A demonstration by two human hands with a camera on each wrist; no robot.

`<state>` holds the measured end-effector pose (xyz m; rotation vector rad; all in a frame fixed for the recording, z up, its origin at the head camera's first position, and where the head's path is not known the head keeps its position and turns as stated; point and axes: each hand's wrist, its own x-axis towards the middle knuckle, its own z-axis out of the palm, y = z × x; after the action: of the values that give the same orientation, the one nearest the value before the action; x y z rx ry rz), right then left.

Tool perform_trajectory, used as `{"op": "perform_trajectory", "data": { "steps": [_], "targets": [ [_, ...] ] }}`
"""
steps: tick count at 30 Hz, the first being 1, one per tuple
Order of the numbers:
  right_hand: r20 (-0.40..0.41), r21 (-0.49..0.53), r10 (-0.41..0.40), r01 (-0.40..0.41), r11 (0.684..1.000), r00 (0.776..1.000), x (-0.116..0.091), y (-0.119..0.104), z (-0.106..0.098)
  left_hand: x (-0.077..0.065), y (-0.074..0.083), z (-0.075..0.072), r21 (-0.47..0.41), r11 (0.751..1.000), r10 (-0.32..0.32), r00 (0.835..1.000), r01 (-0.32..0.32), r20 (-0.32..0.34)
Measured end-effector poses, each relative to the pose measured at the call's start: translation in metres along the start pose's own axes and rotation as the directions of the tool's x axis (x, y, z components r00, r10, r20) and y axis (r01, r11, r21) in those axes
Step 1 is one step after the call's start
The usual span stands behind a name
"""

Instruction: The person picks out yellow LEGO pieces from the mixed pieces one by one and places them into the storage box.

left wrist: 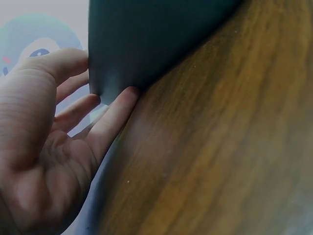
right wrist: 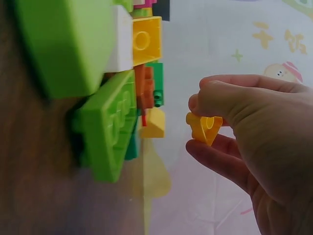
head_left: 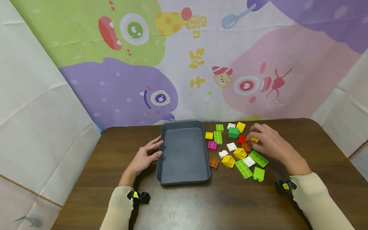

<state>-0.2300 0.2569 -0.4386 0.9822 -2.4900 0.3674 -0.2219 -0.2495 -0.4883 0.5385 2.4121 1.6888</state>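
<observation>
A dark grey rectangular tray (head_left: pixel 184 156) lies on the table, its inside bare. At its left wall my left hand (head_left: pixel 143 156) rests with fairly straight fingers. In the left wrist view these fingertips (left wrist: pixel 129 93) touch the outer side of the wall near the tabletop. My right hand (head_left: pixel 270 142) pinches a small yellow sloped toy brick (right wrist: pixel 205 128) between thumb and fingers. It is held over the right part of a spread of loose bricks. Close by lie a red brick (head_left: pixel 242 139), an orange brick (head_left: pixel 246 147) and a long green brick (head_left: pixel 258 159).
Right of the tray, several more bricks are scattered, including a yellow one (head_left: pixel 228 161), a white one (head_left: pixel 231 147), a magenta one (head_left: pixel 212 145) and a brown one (head_left: pixel 214 163). A printed cloth (head_left: pixel 198 105) with cartoon monsters hangs behind the wooden table (head_left: pixel 184 207).
</observation>
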Motion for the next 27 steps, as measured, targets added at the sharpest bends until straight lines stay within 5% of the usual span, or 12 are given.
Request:
{"op": "perform_trajectory", "data": {
  "steps": [18,27],
  "targets": [
    [0.002,-0.006,0.065,-0.065,0.998,0.998,0.031,0.004,-0.017,0.001,-0.005,-0.001,0.004,1.0,-0.002,1.0,0.002,-0.003],
    [0.119,0.039,0.102,-0.107,0.994,0.988,0.038,0.007,-0.009,0.002,-0.004,-0.001,0.007,1.0,0.007,1.0,-0.007,-0.001]
  ]
}}
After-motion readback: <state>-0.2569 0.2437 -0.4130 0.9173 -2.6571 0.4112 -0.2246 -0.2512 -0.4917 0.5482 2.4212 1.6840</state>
